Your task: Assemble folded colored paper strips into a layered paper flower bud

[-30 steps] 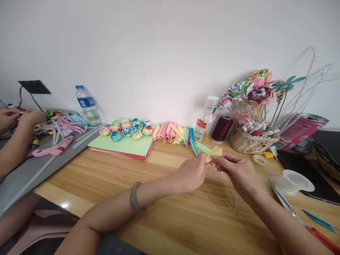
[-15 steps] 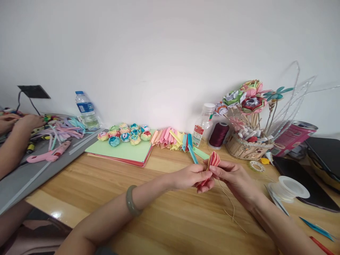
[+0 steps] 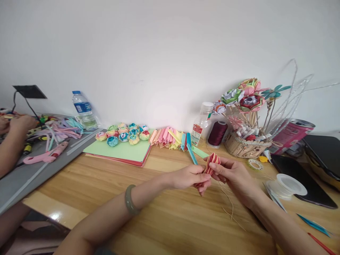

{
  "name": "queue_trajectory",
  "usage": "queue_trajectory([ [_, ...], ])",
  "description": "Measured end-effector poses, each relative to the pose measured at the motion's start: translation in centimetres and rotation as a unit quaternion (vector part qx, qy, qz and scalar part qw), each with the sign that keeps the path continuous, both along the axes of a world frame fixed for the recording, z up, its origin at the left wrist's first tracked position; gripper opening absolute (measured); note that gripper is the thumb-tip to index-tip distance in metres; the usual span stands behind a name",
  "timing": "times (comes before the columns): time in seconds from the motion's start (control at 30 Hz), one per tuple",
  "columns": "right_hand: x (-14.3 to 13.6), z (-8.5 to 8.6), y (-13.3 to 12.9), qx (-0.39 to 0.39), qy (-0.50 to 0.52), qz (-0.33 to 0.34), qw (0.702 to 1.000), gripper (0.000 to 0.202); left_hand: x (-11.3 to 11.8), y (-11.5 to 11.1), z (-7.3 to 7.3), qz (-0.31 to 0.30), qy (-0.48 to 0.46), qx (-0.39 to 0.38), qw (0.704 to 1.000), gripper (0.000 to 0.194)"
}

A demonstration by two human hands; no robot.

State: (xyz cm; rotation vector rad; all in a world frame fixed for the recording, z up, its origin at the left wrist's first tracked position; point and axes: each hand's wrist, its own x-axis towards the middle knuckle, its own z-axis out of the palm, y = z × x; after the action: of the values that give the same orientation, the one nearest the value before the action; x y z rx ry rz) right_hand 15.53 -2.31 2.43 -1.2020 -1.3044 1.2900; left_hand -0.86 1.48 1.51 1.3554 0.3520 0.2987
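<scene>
Between my two hands is a bundle of folded red and pink paper (image 3: 213, 161), its pleated layers fanning upward. My left hand (image 3: 193, 177) is closed round the lower part, thumb on top. My right hand (image 3: 228, 171) pinches the upper right side between thumb and fingers. A thin tan thread (image 3: 230, 203) trails from below my right hand onto the wooden table (image 3: 148, 212). Just beyond my hands, a row of folded paper strips (image 3: 170, 138) in peach, pink, yellow and blue stands against the wall.
Several paper flowers (image 3: 123, 137) sit on green paper sheets (image 3: 106, 152). At right are a glass bottle (image 3: 199, 125), maroon thread spool (image 3: 217, 134), flower basket (image 3: 243, 146), white spool (image 3: 288, 186) and black phone (image 3: 302, 184). A co-worker's hand (image 3: 23, 124) works at far left near a pink glue gun (image 3: 45, 157).
My fingers have shifted on the folded paper, and its top layers now spread a little wider, leaning right. The view has moved slightly. The co-worker's hand has moved a little left.
</scene>
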Motion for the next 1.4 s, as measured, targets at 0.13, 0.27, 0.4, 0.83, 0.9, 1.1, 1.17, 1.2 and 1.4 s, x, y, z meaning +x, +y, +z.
queue_trajectory([
  [0.13,-0.1,0.2,0.1,-0.026,0.053,0.012,0.998,0.028,0.0,0.1,-0.3,-0.024,-0.052,-0.096,0.994,0.039],
  [0.27,-0.2,0.7,-0.1,-0.050,0.091,0.035,0.994,0.031,-0.2,0.0,-0.2,-0.060,-0.080,-0.187,0.977,0.032],
  [0.4,0.2,0.9,-0.1,-0.053,0.046,0.049,0.996,0.039,-0.5,0.1,0.0,-0.094,-0.069,-0.203,0.972,0.022],
  [0.83,1.7,-1.1,1.3,0.238,-0.432,0.101,0.864,0.027,-0.4,0.2,-1.0,0.169,0.269,0.438,0.841,0.031],
  [0.9,1.5,-1.8,1.2,0.296,-0.515,0.067,0.802,0.026,-0.3,-0.1,-1.5,0.188,0.282,0.474,0.812,0.033],
  [1.1,0.2,-2.8,0.6,0.317,-0.563,0.036,0.762,0.026,-0.8,-0.6,-1.8,0.203,0.294,0.546,0.758,0.031],
  [1.17,-0.3,-3.1,0.4,0.318,-0.567,0.044,0.759,0.025,-1.5,-0.7,-2.0,0.202,0.300,0.567,0.740,0.030],
  [1.2,-0.5,-3.2,0.3,0.318,-0.568,0.047,0.758,0.025,-1.9,-0.8,-2.1,0.199,0.305,0.567,0.739,0.029],
  [1.4,-1.4,-4.1,0.1,0.315,-0.573,0.059,0.754,0.022,-4.3,-1.6,-3.0,0.246,0.308,0.528,0.752,0.040],
])
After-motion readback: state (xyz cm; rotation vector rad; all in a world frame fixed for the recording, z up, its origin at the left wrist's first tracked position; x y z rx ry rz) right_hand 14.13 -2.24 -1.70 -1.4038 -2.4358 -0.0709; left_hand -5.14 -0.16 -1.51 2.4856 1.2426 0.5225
